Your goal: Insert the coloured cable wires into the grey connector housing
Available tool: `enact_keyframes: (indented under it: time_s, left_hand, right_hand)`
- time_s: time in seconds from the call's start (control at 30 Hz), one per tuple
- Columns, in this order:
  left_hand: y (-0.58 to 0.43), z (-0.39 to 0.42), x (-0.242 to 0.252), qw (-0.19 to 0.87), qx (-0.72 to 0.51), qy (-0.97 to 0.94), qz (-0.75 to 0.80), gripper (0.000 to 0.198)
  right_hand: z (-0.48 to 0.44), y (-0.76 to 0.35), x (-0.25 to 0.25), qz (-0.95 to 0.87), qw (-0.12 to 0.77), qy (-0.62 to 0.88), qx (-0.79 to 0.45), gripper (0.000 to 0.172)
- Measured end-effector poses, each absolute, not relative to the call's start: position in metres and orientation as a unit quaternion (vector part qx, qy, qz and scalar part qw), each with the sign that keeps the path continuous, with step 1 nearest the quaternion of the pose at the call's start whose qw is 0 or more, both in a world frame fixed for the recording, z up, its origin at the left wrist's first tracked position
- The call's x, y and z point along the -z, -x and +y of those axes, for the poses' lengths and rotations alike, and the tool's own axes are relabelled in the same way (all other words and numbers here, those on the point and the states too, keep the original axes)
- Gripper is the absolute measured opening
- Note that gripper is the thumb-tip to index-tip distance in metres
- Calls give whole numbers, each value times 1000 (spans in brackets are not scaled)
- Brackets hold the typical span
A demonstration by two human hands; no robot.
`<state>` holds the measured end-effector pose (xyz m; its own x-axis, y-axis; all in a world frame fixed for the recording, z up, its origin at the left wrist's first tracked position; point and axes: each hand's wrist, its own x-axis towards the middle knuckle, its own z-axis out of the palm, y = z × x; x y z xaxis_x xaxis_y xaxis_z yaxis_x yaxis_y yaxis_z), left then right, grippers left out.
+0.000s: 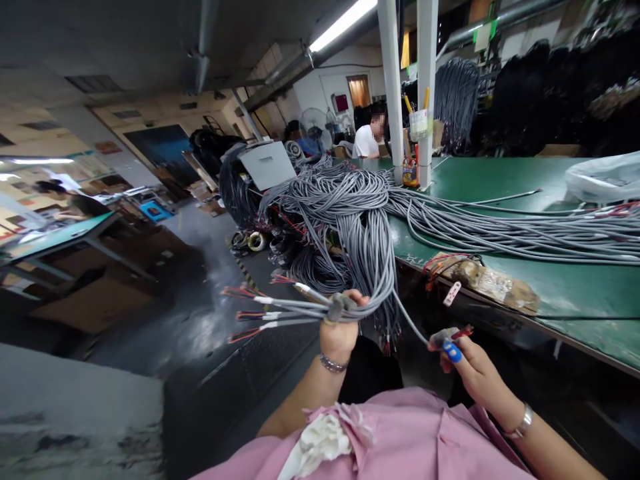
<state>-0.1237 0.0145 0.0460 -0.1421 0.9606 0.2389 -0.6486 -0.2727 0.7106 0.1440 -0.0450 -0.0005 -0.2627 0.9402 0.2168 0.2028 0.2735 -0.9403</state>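
Note:
Several grey cables (295,309) are gripped in my left hand (341,320), their stripped ends with red and dark wires pointing left. Cloth-like coverings wrap some of its fingers. Low at the right, my right hand (463,357) is closed on the end of a single grey cable (407,317), red wire tips showing past the fingers. Blue tape covers one fingertip. From both hands the cables run back to a large grey cable heap (345,193) that droops over the bench edge.
The green bench (500,177) carries a long cable bundle (525,230), a taped block (480,280) near its edge and a plastic bag (607,177). White posts (425,133) rise from it. A person (369,139) sits behind; cable coils (257,241) lie on the floor.

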Motion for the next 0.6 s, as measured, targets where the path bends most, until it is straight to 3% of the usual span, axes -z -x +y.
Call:
enact_keyframes:
  time_s: [0.27,0.47,0.6]
  left_hand:
    - [167,12,-81,412,-806,-363,220,19]
    - [99,14,-26,610,-535,-487,324,42]
    - [70,27,-17,659,-396,-546,332,45]
  right_hand:
    - [-46,-179,16,-700,383,489,-352,32]
    - [-40,-150,32,-612,408,488,-470,35]
    - [-35,-136,27,-562,440,470,-520,37]
